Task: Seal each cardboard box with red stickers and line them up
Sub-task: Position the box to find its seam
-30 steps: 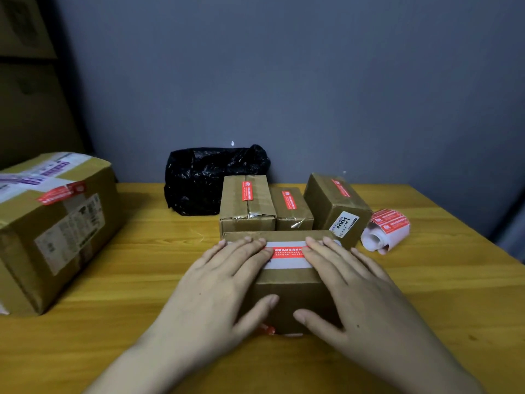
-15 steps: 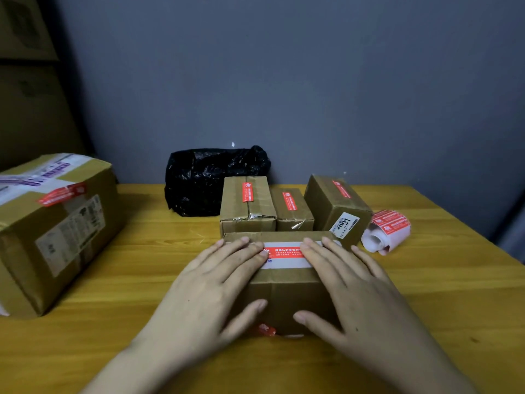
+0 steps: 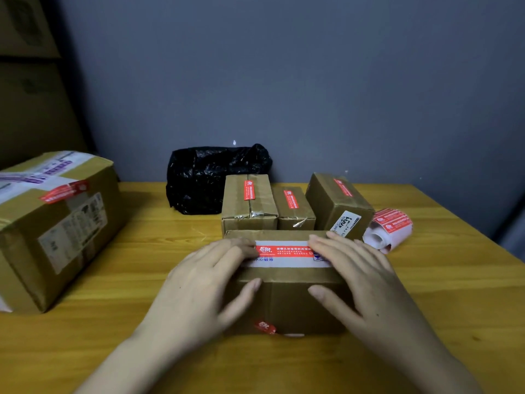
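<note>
Two hands lay on the brown cardboard box nearest the camera, which sat on the yellow wooden bench just in front of a row of three smaller brown cardboard boxes. In the head view, the only one, the left hand lay flat over the box's left end, fingers nearly straight on the top face and thumb down the near side. The right hand mirrored it on the right end. Neither gripped anything; both pressed on the box. Between the fingertips ran a long red sticker laid over a white tape band along the top of that box, and a small red sticker end showed at its near lower edge.

Behind the near box, the left small box, the middle small box and the right small box each carried a red sticker; the right one stood turned at an angle. Right of the near box, beyond the right hand, lay a roll of red stickers. Well to the left of the near box sat a large brown cardboard carton, also stickered, and behind the row a crumpled black plastic bag.

The step looked like smoothing the seal down. To do it well, I judged, the fingers should sweep outward from the sticker's middle with even pressure, thumbs bracing the near face so the box does not slide into the row.
</note>
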Available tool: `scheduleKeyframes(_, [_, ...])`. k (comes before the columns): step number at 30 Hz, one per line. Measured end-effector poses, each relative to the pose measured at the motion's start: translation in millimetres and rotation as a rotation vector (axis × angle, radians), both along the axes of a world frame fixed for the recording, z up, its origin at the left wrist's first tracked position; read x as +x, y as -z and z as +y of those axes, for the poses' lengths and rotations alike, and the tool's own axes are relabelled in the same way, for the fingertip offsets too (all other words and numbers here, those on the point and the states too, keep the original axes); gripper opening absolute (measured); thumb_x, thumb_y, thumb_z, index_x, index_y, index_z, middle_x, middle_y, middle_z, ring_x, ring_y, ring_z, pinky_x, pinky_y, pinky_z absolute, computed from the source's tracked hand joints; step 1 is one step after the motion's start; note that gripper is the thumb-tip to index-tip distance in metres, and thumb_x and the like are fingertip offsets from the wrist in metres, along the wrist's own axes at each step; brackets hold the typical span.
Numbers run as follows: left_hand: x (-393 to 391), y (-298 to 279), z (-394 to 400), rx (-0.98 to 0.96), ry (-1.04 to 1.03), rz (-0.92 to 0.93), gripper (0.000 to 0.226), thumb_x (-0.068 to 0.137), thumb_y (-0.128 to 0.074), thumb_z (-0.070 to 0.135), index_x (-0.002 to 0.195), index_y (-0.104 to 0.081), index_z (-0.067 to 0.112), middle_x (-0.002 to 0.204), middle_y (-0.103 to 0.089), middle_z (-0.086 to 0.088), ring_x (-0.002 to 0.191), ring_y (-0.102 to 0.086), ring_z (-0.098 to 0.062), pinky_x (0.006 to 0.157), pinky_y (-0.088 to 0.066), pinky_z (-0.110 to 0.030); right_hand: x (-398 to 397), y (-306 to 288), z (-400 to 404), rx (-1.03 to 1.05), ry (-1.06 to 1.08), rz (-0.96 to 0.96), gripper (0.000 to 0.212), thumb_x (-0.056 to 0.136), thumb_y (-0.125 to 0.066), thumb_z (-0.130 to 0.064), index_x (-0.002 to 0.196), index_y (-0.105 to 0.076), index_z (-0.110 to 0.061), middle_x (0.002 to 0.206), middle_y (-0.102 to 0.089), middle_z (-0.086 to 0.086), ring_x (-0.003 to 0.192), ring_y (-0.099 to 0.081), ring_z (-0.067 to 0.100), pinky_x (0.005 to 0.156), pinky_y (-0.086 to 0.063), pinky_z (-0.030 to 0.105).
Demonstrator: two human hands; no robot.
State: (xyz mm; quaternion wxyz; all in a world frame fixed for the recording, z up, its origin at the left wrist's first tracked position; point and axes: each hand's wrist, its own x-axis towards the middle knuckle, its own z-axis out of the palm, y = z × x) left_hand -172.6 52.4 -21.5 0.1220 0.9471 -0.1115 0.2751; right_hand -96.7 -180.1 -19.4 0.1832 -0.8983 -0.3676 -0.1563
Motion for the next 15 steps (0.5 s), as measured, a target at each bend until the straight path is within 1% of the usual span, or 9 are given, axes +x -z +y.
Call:
scheduleKeyframes(1, [-0.1,0.4,-0.3,-0.034,0.003,-0.004,0.035,0.089,-0.047,0.046,0.113,-0.058,0.023,0.122,-0.058,0.012,0.116,-0.053,-0.006,0.096,-0.039,-0.021,1.4,0.2,-1.3,0.052,0.012,0.020,0.065,0.089,-0.019,-0.073,0.141,-0.038,-0.040,0.144,-0.034,-0.030,0.136,-0.018,-0.012,0.110,-0.002,0.008])
scheduleKeyframes(3, [0.3,0.5,-0.7,-0.057,0.000,-0.013,0.037,0.089,-0.047,0.047,0.116,-0.055,0.023,0.125,-0.055,0.012,0.118,-0.052,-0.007,0.096,-0.040,-0.024,3.8,0.7,-1.7,0.078,0.025,0.007,0.067,0.088,-0.019,-0.074,0.140,-0.041,-0.037,0.144,-0.037,-0.027,0.136,-0.021,-0.009,0.110,-0.004,0.011])
scheduleKeyframes(6, [0.6,0.9,-0.6,-0.023,-0.019,0.012,0.046,0.089,-0.044,0.052,0.124,-0.053,0.024,0.132,-0.051,0.012,0.123,-0.048,-0.008,0.100,-0.038,-0.026,6.5,3.5,1.2,-0.024,0.044,-0.049,0.068,0.091,-0.021,-0.072,0.140,-0.045,-0.030,0.144,-0.041,-0.019,0.136,-0.025,-0.001,0.112,-0.007,0.022])
scheduleKeyframes(9, [2.2,4.4,0.3,0.028,-0.047,0.067,0.060,0.087,-0.037,0.064,0.136,-0.042,0.029,0.143,-0.040,0.014,0.135,-0.036,-0.006,0.110,-0.032,-0.027,6.8,3.9,1.7,-0.124,0.079,-0.114,0.070,0.091,-0.022,-0.071,0.136,-0.050,-0.025,0.141,-0.049,-0.010,0.134,-0.033,0.009,0.111,-0.013,0.032])
scheduleKeyframes(11, [3.0,7.1,1.6,0.029,-0.060,0.069,0.064,0.086,-0.035,0.068,0.138,-0.040,0.031,0.146,-0.036,0.014,0.138,-0.030,-0.005,0.110,-0.031,-0.028,6.1,2.5,1.2,-0.132,0.069,-0.136,0.070,0.091,-0.023,-0.070,0.137,-0.049,-0.025,0.141,-0.050,-0.008,0.133,-0.037,0.012,0.111,-0.017,0.035])
scheduleKeyframes(13, [3.5,8.0,2.6,0.007,-0.053,0.061,0.066,0.083,-0.039,0.068,0.138,-0.040,0.032,0.148,-0.034,0.015,0.140,-0.025,-0.004,0.108,-0.030,-0.027,4.9,2.0,1.0,-0.108,0.043,-0.117,0.068,0.091,-0.025,-0.070,0.140,-0.046,-0.027,0.143,-0.046,-0.011,0.135,-0.037,0.010,0.111,-0.019,0.033])
scheduleKeyframes(15, [4.1,8.7,4.4,-0.021,-0.037,0.066,0.069,0.080,-0.043,0.069,0.138,-0.039,0.033,0.149,-0.030,0.017,0.142,-0.021,-0.003,0.109,-0.027,-0.027,4.2,2.2,0.1,-0.044,0.025,-0.059,0.068,0.088,-0.024,-0.074,0.142,-0.038,-0.036,0.147,-0.036,-0.021,0.137,-0.030,0.003,0.112,-0.013,0.023])
